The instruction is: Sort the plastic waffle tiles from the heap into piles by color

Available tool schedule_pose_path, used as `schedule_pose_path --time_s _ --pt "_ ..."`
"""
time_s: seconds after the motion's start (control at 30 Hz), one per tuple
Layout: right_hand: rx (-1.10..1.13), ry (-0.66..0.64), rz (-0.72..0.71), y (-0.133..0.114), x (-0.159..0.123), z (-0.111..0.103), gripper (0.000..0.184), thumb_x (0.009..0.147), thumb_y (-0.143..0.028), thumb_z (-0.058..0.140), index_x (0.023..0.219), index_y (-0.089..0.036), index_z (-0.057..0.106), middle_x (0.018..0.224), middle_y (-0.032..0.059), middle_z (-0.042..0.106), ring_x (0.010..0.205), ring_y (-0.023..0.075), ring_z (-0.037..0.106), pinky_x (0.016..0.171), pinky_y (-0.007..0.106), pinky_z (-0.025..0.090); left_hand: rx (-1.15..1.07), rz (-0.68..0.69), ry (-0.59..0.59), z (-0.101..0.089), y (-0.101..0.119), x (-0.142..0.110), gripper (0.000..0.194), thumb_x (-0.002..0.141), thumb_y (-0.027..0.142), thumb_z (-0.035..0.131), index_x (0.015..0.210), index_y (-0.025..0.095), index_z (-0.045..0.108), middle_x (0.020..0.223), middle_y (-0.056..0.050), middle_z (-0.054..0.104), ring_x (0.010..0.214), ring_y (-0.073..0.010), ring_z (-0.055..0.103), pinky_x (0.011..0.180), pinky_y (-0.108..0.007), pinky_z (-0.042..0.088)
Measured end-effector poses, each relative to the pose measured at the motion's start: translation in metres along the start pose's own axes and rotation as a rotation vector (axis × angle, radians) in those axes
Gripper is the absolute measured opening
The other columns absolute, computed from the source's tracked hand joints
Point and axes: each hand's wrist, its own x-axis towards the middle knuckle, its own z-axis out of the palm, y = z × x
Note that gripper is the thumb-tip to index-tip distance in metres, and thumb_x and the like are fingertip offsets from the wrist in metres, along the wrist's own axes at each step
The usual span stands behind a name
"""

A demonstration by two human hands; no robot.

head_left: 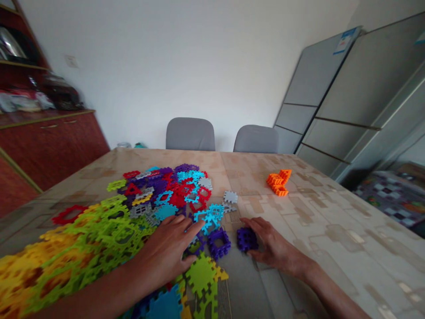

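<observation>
The right hand grasps a small purple waffle-block cube on the tabletop near its front edge, while the open left hand rests, holding nothing, against the heaped plastic pieces.

Two grey upholstered chairs, red wooden sideboard, tall grey cabinets, patterned floor mat

purple waffle-block cube, orange block stack, lime-green and yellow plastic tiles, beige patchwork-print tabletop
</observation>
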Motion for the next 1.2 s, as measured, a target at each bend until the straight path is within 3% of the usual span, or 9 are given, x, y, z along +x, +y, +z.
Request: schedule_pose_path --time_s 0.2,0.47,0.63,0.77,0.97,1.2 --pt "0.013 0.004 0.001 0.001 -0.002 0.001 0.073 0.076 -0.017 0.072 0.145 -0.015 0.047 0.132 0.0173 0.060 0.122 0.0324 0.056 0.106 0.052 0.044 -0.089 0.022 -0.029 -0.002 -0.003 -0.005 0.074 0.075 0.020 0.077 0.144 0.023 0.052 0.123 -0.011 0.067 0.117 -0.0349 0.057 0.105 -0.050 0.043" --pt "0.017 0.011 0.004 -0.001 -0.001 0.000 0.075 0.073 -0.015 0.071 0.144 -0.015 0.048 0.131 0.0170 0.062 0.121 0.0327 0.058 0.105 0.052 0.045 -0.023 0.059 -0.008 -0.001 -0.004 -0.002 0.078 0.070 0.010 0.073 0.144 0.023 0.051 0.118 -0.011 0.067 0.113 -0.0355 0.059 0.104 -0.050 0.044" --pt "0.020 0.033 0.011 0.005 -0.002 0.002 0.081 0.071 -0.014 0.072 0.147 -0.014 0.045 0.131 0.0171 0.062 0.123 0.0332 0.056 0.107 0.052 0.044 -0.057 0.033 0.048 -0.014 -0.007 0.001 0.082 0.077 0.015 0.072 0.151 0.025 0.041 0.132 -0.012 0.063 0.120 -0.0345 0.057 0.104 -0.048 0.045" --pt "0.034 0.001 0.024 0.008 -0.001 0.004 0.080 0.072 -0.016 0.071 0.147 -0.013 0.045 0.135 0.0188 0.060 0.125 0.0346 0.054 0.108 0.054 0.043 -0.105 0.058 0.051 -0.017 0.007 0.011 0.083 0.077 0.017 0.073 0.153 0.024 0.038 0.141 -0.012 0.058 0.127 -0.0333 0.053 0.109 -0.048 0.041" --pt "0.025 0.014 0.007 0.015 -0.001 0.009 0.084 0.069 -0.014 0.072 0.149 -0.014 0.043 0.138 0.0178 0.058 0.128 0.0357 0.052 0.110 0.055 0.041 -0.161 0.075 -0.053 -0.001 0.034 0.032 0.085 0.076 0.022 0.076 0.153 0.020 0.039 0.133 -0.013 0.064 0.124 -0.0337 0.056 0.110 -0.048 0.041" --pt "0.045 -0.035 0.027 0.017 -0.007 0.004 0.091 0.072 -0.020 0.076 0.154 -0.017 0.037 0.142 0.0169 0.054 0.133 0.0350 0.047 0.113 0.055 0.037 -0.130 0.074 -0.090 0.009 0.042 0.042 0.092 0.073 0.034 0.082 0.153 0.018 0.040 0.128 -0.015 0.065 0.122 -0.0355 0.056 0.107 -0.048 0.043"
